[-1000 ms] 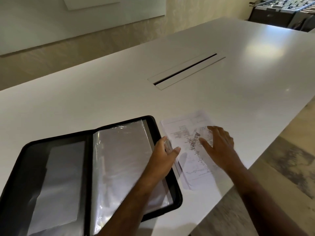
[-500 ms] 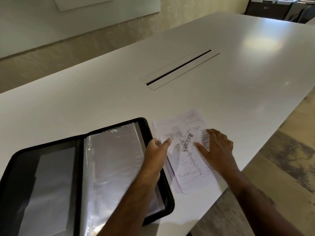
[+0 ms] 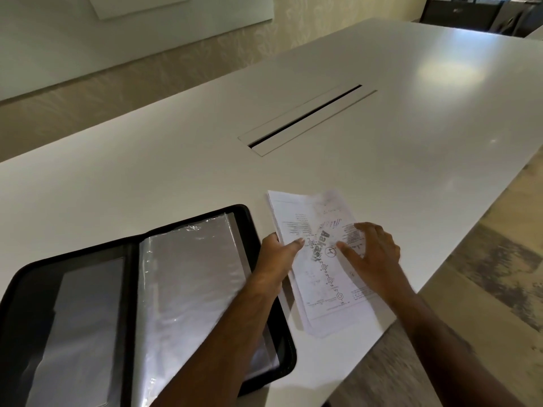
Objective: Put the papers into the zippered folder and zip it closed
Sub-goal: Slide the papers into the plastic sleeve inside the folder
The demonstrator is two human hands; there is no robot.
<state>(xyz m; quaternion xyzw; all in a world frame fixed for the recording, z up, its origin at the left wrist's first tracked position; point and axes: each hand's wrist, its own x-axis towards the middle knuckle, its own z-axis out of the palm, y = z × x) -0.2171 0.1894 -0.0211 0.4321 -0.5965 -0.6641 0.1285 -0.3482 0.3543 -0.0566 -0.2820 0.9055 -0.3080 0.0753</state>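
Observation:
A black zippered folder (image 3: 235, 212) lies open flat at the near left of the white table, showing clear plastic sleeves (image 3: 191, 277). Right beside it lies a small stack of printed white papers (image 3: 320, 289). My left hand (image 3: 279, 254) pinches the stack's left edge, thumb on top and fingers under it. My right hand (image 3: 373, 254) rests flat on the papers' right side with its fingers spread, pressing them to the table.
The white table (image 3: 411, 142) has a long cable slot (image 3: 305, 118) with a flap in its middle. The table's right edge runs diagonally close to the papers, with patterned floor (image 3: 493, 274) beyond. A wall stands behind the table.
My left hand has gone from the folder's right rim onto the papers' left edge and taken hold of it. My right hand stays on the papers.

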